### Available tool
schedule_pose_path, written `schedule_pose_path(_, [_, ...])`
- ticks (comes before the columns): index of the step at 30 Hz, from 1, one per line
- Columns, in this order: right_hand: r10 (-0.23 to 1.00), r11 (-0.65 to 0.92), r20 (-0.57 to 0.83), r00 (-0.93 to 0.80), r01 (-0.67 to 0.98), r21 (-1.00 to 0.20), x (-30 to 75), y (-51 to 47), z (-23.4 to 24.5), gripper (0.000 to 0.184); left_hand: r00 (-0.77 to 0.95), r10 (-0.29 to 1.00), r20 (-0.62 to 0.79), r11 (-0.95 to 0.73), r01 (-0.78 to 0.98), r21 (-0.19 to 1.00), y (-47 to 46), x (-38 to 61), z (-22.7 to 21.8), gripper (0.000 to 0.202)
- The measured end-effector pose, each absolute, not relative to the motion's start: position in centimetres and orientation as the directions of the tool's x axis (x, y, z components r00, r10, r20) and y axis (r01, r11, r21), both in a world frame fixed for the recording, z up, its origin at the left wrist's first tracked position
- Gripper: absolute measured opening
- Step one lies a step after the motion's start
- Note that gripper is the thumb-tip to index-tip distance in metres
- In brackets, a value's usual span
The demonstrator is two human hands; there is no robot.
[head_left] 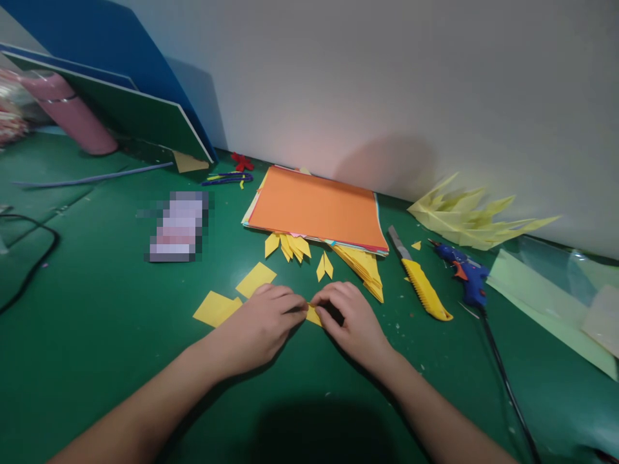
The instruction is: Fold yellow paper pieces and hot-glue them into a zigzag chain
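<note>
Between my two hands lies a small piece of yellow paper (314, 315), mostly covered by my fingers. My left hand (273, 319) pinches its left end, fingertips close to those of my right hand (352, 322), which grips the right end between thumb and fingers. Loose yellow paper squares (213, 309) lie beside and partly under my left wrist. Just beyond my hands is a small folded yellow paper piece (325, 265) with two points. More folded yellow pieces (290, 247) stick out along the front edge of a stack of coloured paper (314, 206), orange on top.
To the right lie a yellow utility knife (425, 290), a blue glue gun (467, 274) with its black cord, a pale yellow leafy paper piece (478, 219) and light green sheets (546, 309). Left are a pink bottle (72, 113), leaning boards (120, 106) and pipe cleaners (227, 178).
</note>
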State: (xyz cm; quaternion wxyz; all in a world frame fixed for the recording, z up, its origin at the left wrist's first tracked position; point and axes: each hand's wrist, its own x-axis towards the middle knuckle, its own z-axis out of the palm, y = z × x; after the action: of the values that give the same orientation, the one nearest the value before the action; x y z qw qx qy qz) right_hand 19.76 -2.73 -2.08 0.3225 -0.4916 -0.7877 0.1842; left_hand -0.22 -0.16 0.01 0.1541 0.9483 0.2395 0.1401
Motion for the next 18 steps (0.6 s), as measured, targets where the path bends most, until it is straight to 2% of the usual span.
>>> schedule_pose_path(7, [0.904, 0.428, 0.317, -0.288, 0.648, -0.63, 19.76, -2.88, -2.02, 0.007, 0.821, 0.521, 0.233, -0.824, 0.412, 0.39, -0.34, -0.02, -0.27, 0.028])
schedule_pose_path(12, [0.916, 0.399, 0.303, -0.264, 0.679, -0.616, 19.73, -2.91, -2.15, 0.006, 0.808, 0.542, 0.229, -0.807, 0.426, 0.409, -0.34, -0.04, -0.25, 0.029])
schedule_pose_path(18, [0.895, 0.439, 0.344, -0.284, 0.7, -0.564, 19.75, -3.16, -2.21, 0.009, 0.802, 0.562, 0.205, -0.791, 0.447, 0.417, -0.39, -0.02, -0.17, 0.028])
